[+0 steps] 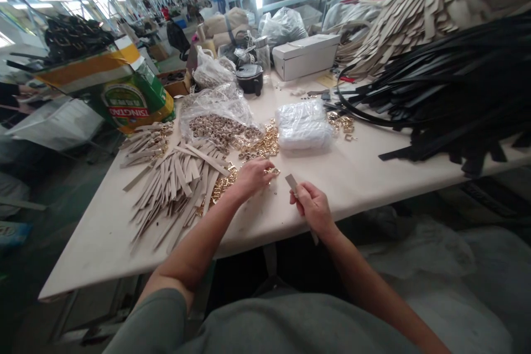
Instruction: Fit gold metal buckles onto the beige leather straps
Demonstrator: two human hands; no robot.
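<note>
My right hand [314, 207] grips a short beige strap [291, 181]. One end of it sticks up past the thumb, and the other hangs below the hand at the table edge. Across from it, my left hand [254, 175] is closed, fingertips pinching what looks like a small gold buckle [274, 171]. That hand is over a heap of gold buckles [224, 183], which partly disappears behind the forearm. Further left a fanned pile of beige straps [172, 180] lies on the table [332, 182]. Small beige loops [215, 130] fill a clear plastic bag behind the heap.
A plastic-wrapped white bundle [304, 126] sits behind my hands. Black straps [460, 83] spill over the right side, with beige straps [398, 16] stacked beyond. At the back are a white box [306, 56] and a black lidded pot [249, 78]. A green-yellow bag [128, 88] stands left.
</note>
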